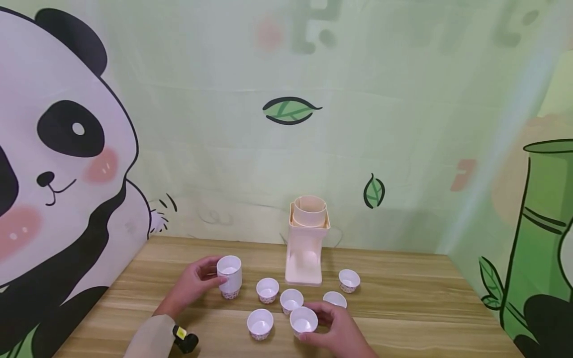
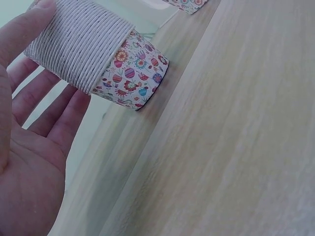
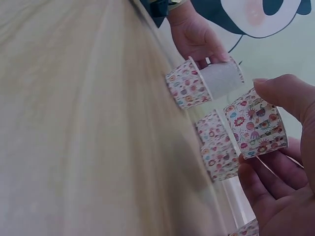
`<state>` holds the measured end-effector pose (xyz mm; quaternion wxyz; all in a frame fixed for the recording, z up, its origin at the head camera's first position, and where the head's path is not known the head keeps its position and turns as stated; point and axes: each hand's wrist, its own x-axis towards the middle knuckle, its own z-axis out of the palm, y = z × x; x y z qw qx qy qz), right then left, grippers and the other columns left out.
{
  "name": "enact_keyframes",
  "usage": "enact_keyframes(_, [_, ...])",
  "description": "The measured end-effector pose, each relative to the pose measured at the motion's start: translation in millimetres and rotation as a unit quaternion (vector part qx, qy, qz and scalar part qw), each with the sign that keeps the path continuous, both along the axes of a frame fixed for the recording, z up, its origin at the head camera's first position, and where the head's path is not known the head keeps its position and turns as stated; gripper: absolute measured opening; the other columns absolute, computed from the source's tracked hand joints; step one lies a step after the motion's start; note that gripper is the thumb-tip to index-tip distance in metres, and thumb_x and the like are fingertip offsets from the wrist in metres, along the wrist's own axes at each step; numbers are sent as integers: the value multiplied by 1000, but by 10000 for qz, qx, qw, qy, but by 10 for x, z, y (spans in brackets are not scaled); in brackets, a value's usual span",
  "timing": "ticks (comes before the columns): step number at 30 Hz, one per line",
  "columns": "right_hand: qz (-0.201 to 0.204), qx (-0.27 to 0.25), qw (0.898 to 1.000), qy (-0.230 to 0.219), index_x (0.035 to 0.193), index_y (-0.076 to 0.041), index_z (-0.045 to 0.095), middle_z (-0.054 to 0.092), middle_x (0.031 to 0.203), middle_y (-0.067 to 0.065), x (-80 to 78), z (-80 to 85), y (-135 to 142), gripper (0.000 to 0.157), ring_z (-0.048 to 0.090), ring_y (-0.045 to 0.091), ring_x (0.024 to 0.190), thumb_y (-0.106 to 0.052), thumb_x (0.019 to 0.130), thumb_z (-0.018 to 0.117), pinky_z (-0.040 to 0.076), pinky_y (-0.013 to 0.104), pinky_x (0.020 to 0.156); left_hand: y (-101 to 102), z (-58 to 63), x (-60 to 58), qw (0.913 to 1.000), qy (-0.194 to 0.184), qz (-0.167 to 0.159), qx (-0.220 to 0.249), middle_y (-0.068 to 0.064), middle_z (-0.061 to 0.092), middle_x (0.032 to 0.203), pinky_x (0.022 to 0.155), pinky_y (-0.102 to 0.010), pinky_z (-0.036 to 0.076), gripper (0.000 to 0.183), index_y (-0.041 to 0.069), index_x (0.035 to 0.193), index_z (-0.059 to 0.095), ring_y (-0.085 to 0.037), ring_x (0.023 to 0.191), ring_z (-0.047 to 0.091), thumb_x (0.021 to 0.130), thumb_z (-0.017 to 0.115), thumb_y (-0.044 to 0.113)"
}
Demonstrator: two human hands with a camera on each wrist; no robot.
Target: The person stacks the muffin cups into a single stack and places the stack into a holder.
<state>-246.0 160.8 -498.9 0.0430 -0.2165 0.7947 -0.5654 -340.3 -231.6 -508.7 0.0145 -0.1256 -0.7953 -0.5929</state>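
My left hand [image 1: 195, 279] grips an upright stack of small paper baking cups [image 1: 230, 279]; its fingers and thumb lie around the side. In the left wrist view, many white rims show close together above the lowest cup's floral print [image 2: 134, 73]. Whether the stack's base touches the table is unclear. With my right hand [image 1: 336, 329] I pinch a single floral paper cup [image 3: 256, 125], mouth up, between thumb and fingers. Beside it stand loose cups: one just behind [image 1: 292, 300], one to its left [image 1: 260, 323], and another partly hidden behind the right hand [image 1: 334, 299].
A pale pink stand [image 1: 304, 258] with a round tube [image 1: 310, 211] on top stands at the back of the wooden table [image 1: 403, 298]. More cups stand before it, one left [image 1: 267, 290] and one right [image 1: 349, 281]. A printed cloth [image 1: 215, 149] hangs behind.
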Motion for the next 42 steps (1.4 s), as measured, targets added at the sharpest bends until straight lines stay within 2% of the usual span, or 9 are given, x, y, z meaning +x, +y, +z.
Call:
enact_keyframes(5, [-208,-90,9996,-162,128,-1,66,71,125,14,-40,76,-66,58,69,16,109,-22,80,89,54,17,93,-1,-8,0,10000,-1,25,-9,-21,65,136,96,-25,56,60,5,141,57,-35,124,64,88,82,21])
enact_keyframes(11, [-304,-172,9994,49,127,0,67,72,121,15,-122,154,-165,57,70,9,102,-18,78,89,56,18,91,2,-22,-13,10000,-27,25,4,-19,65,136,94,-23,56,61,6,140,58,-33,123,64,87,83,22])
enact_keyframes(15, [-330,-270,9990,130,128,2,65,73,119,16,-169,206,-238,58,70,11,104,-16,78,89,56,19,92,9,-28,-18,10000,-1,9,0,-21,65,135,94,-23,56,61,5,140,58,-34,123,64,87,83,22])
enact_keyframes(22, [-381,-462,9982,-12,128,-3,64,72,119,14,-259,294,-361,57,68,16,107,-16,78,90,55,20,95,17,-27,-19,10000,-25,70,50,-21,66,133,93,-23,56,59,5,139,59,-33,121,65,87,82,19])
enact_keyframes(28, [-364,-662,9971,-2,125,-1,66,73,117,15,-339,395,-488,54,68,19,105,-14,78,89,56,22,94,7,-19,-13,9999,-80,91,53,-21,65,135,96,-27,57,60,6,141,57,-34,123,65,88,82,21])
enact_keyframes(37, [-139,-888,9955,285,125,2,66,74,114,19,-500,412,-664,52,70,14,98,-10,79,87,58,23,91,7,10,6,9999,-77,100,26,-21,65,135,96,-29,58,59,5,141,57,-35,123,64,89,81,20])
enact_keyframes(42, [-98,-949,9952,196,124,1,66,73,115,19,-573,423,-750,51,71,20,101,-9,79,88,58,22,91,3,11,2,9999,-114,77,33,-21,65,135,97,-31,58,59,5,141,58,-35,123,64,89,81,20])
